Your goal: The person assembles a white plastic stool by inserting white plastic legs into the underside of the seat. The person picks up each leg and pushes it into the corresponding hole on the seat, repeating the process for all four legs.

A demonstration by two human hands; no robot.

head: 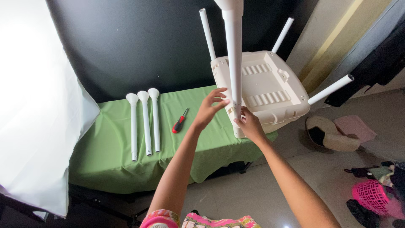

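Fingers of the right hand (249, 125): curled around the lower end of the white leg tube (233, 55), grasping it just above where it meets the seat corner at centre frame.
Fingers of the left hand (209, 109): spread loosely open, tips touching or nearly touching the same tube from its left side; not clenched on anything.
White leg tube: stands nearly upright, rising from between the two hands to the top edge of the frame, its flared end cut off at the top.
Upturned stool seat (270, 86): cream plastic, underside up, resting on the right end of the tabletop, just right of and behind both hands; its near corner touches the held tube.
Fitted legs: three more white tubes stick out of the seat, one toward upper centre (207, 33), one toward upper right (282, 35), one toward the right (331, 89).
Spare tubes (145, 123): three white pieces with flared tops lie side by side on the left part of the tabletop, well apart from the hands.
Screwdriver (179, 121): red and black handle, lying between the spare tubes and the left hand.
Tabletop (109, 160): covered with a green cloth.
Floor at lower right: a pink basket (371, 195) and a slipper (327, 134).
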